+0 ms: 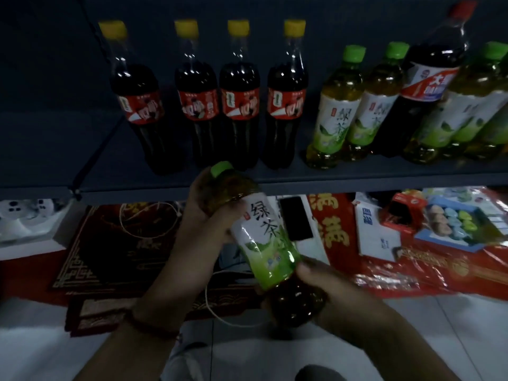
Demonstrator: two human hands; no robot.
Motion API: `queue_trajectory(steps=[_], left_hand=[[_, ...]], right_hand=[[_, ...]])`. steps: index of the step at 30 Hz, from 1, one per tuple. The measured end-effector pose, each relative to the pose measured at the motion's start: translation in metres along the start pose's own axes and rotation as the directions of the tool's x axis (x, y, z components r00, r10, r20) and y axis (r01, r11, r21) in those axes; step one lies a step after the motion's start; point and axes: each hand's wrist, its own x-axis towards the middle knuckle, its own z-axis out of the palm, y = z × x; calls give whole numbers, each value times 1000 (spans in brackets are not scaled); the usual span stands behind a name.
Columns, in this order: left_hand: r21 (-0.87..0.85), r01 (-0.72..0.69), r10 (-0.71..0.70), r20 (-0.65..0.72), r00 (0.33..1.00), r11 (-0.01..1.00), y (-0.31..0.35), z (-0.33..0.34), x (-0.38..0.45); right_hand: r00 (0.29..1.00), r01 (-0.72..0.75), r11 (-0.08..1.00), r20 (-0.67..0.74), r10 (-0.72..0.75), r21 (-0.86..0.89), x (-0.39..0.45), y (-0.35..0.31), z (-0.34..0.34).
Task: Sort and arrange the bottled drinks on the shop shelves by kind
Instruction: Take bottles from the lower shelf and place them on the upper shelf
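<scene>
yellow-capped cola bottles (211, 97), green-capped tea bottle (258, 229)

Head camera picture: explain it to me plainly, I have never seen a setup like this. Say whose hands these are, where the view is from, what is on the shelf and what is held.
No machine here: a person wears a camera on the head, looking down at their own hands. The left hand grips the top of a green tea bottle, and the right hand grips its base. On the shelf stand four dark cola bottles with yellow caps, then green tea bottles, with one red-capped dark bottle among them. Below lie red packaging and boxes.
</scene>
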Motion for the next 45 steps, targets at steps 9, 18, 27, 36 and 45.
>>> queue_trajectory(steps=[9,18,27,36,45], left_hand=[[-357,651,-642,162,749,670,58,68,-82],[28,573,-561,245,791,819,318,113,-214],[554,-81,-245,489,837,829,464,206,-295],[343,-87,-87,460,884,935,490,200,-312],[586,-443,254,378,890,679,573,142,-257]], right_hand=[[900,-126,974,-435,33,-187,-122,-33,66],[974,-159,987,-164,154,-16,-358,-186,137],[931,-109,865,355,-84,490,-491,-230,175],[978,80,996,-194,-72,32,-519,-252,160],[878,234,776,-217,-428,-586,-461,-353,175]])
